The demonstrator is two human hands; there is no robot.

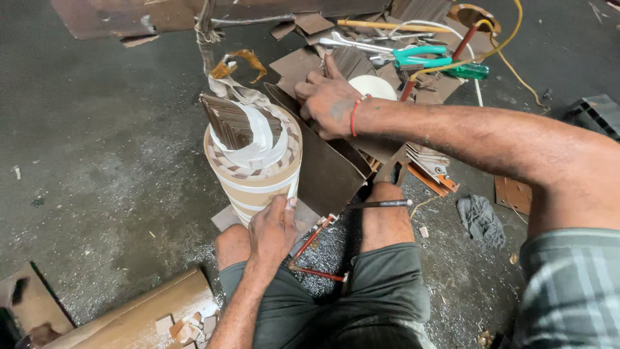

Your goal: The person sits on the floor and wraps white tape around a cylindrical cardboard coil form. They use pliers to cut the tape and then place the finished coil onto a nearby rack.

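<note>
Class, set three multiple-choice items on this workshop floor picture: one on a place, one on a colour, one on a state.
1. Where does the left hand rest?
A. on the side of the cylindrical winding
B. on the pliers
C. on the grey rag

2. What colour are the pliers' handles?
A. red
B. teal green
C. black

3. How does the cylindrical winding stand?
A. lying flat
B. hanging
C. upright on the floor

Answers: 1 A, the fingers press its lower side. 2 B, the handles show teal beyond the right hand. 3 C, its open top faces up.
</note>
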